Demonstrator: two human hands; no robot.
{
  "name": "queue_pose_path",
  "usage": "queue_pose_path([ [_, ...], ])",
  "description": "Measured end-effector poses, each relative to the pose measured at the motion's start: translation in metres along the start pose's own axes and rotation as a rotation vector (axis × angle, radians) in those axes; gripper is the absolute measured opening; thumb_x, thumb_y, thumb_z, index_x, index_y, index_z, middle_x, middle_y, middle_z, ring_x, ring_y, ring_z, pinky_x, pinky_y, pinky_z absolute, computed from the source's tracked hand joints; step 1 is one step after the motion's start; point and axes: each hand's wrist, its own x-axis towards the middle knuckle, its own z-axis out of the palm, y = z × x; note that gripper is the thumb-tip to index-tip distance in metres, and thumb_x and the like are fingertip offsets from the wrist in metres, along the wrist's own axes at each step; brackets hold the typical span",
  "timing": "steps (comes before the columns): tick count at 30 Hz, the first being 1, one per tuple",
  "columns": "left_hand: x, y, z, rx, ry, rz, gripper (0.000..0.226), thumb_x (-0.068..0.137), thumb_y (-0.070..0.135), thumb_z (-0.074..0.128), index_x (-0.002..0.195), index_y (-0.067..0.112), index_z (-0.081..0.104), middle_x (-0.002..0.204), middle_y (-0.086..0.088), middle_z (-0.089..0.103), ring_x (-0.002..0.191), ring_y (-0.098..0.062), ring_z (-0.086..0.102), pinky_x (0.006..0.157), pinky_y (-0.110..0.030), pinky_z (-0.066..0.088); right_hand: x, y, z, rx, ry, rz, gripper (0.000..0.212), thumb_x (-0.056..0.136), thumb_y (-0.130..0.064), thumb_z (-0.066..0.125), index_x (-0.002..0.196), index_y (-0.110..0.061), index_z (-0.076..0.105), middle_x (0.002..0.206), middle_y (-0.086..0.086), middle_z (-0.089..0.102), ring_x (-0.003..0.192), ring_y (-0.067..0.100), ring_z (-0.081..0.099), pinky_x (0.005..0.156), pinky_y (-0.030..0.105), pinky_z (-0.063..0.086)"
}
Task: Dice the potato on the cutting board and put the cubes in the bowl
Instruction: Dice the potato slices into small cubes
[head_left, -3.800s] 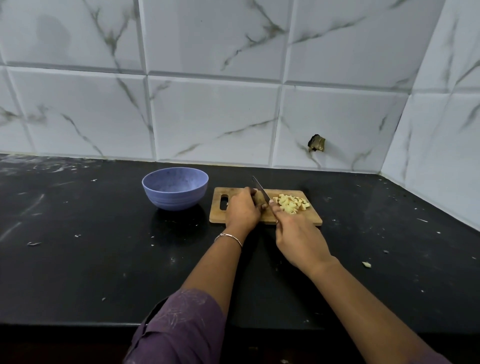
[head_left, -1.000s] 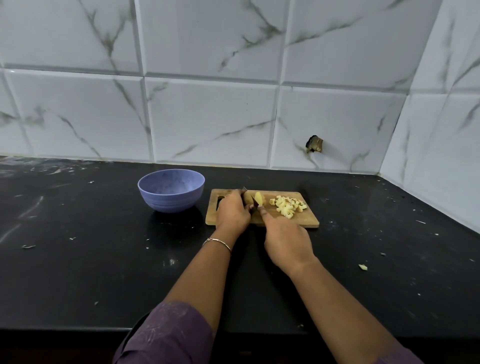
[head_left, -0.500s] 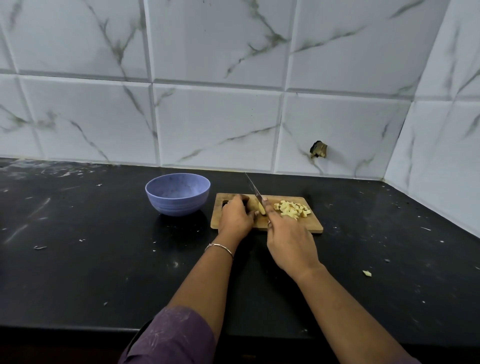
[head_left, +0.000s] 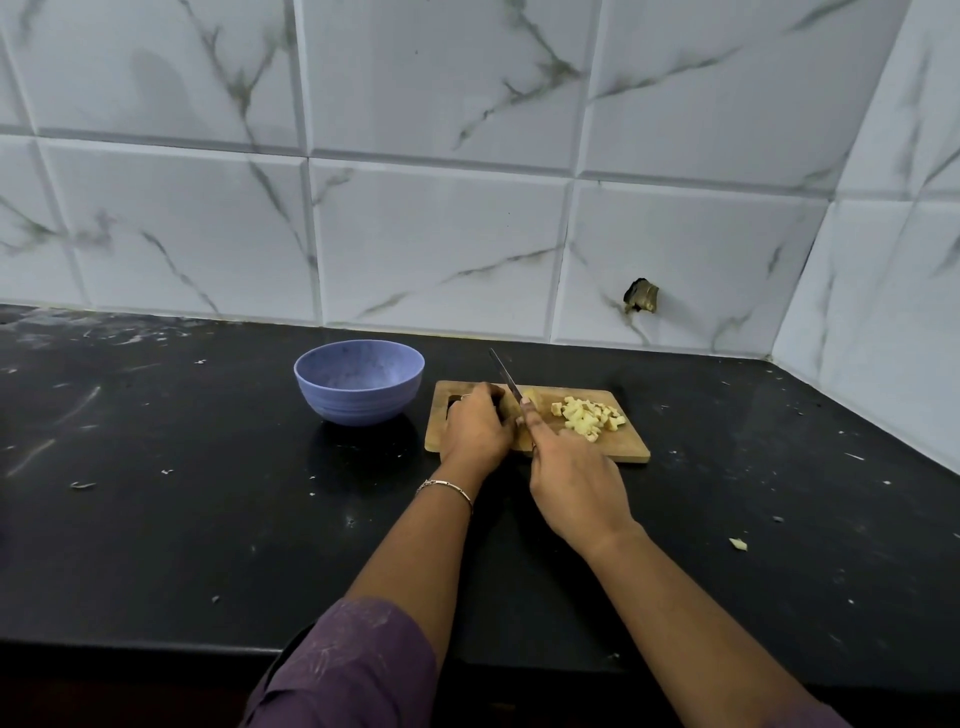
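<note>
On the black worktop (head_left: 156, 519), starting at the left, pale crumbs and smears are scattered, too many and too small to count. Next comes one blue-violet bowl (head_left: 358, 382), upright, ribbed low on its outer wall, standing just beside one wooden cutting board (head_left: 626, 451) without touching it. One dark handle slot shows at the board's left end, partly covered by the left hand (head_left: 475, 428). That hand lies knuckles-up on the board with its fingers curled down round the potato (head_left: 531, 397), of which only one pale yellow bit shows past the fingertips, just right of the knife (head_left: 503, 373); the rest is hidden. One thin silver bracelet (head_left: 445, 487) circles the left wrist, and one purple sleeve (head_left: 353, 665) covers the arm lower down. The single knife slants up and left from the potato, its tip raised toward the wall and its handle hidden inside the right hand (head_left: 571, 483), which grips it with the forefinger laid forward along the blade's back. Right of the hands, one loose heap of pale cubes (head_left: 587, 415) lies on the right half of the board, well apart from the bowl; the pieces overlap, so an exact count cannot be made. Farther right, one stray pale scrap (head_left: 738, 544) lies alone on the worktop. Behind everything stand white marble-veined tiles (head_left: 441, 234), with one ragged dark hole (head_left: 642, 297) low in the wall to the right.
</note>
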Motion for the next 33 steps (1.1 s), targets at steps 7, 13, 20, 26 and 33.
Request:
queue_pose_path([
  [7,0.001,0.0,0.0,0.024,-0.008,-0.021,0.035,0.091,0.034,0.064,0.122,0.019,0.057,0.112,-0.005,0.068,0.111,-0.024,0.059,0.092,-0.043,0.051,0.005,-0.004,0.003,-0.023,-0.001,-0.031,0.061,0.104,-0.015,0.035,0.159,-0.027,0.012,0.1,0.004,0.057,0.09,0.021,0.057,0.072,0.031,0.042],
  [13,0.003,0.001,0.002,0.065,-0.006,0.01,0.034,0.091,0.034,0.063,0.121,0.018,0.058,0.115,-0.005,0.067,0.114,-0.026,0.058,0.093,-0.044,0.049,0.007,-0.004,0.003,-0.048,-0.011,-0.03,0.062,0.103,-0.013,0.036,0.159,-0.025,0.012,0.103,0.005,0.059,0.093,0.021,0.059,0.072,0.031,0.042],
  [20,0.005,0.007,0.011,0.162,-0.015,0.042,0.032,0.091,0.027,0.067,0.123,0.023,0.061,0.119,-0.001,0.067,0.118,-0.022,0.057,0.1,-0.046,0.044,0.003,0.014,-0.003,0.113,-0.046,0.085,0.056,0.104,-0.017,0.039,0.157,-0.029,0.026,0.097,0.004,0.063,0.086,0.021,0.059,0.068,0.036,0.048],
  [26,0.004,0.002,0.008,0.035,-0.015,0.058,0.041,0.089,0.02,0.071,0.128,0.015,0.058,0.121,-0.003,0.067,0.115,-0.022,0.06,0.1,-0.046,0.046,0.004,0.011,0.0,0.29,0.001,0.102,0.051,0.105,-0.021,0.039,0.154,-0.033,0.033,0.092,0.0,0.064,0.082,0.018,0.06,0.07,0.039,0.053],
  [33,0.005,-0.001,0.002,-0.034,-0.013,0.032,0.048,0.084,0.017,0.077,0.127,0.011,0.056,0.12,-0.005,0.066,0.111,-0.02,0.062,0.096,-0.039,0.051,0.004,0.006,0.001,0.346,0.005,0.084,0.052,0.104,-0.021,0.04,0.153,-0.036,0.033,0.087,-0.001,0.063,0.074,0.015,0.058,0.062,0.032,0.047],
])
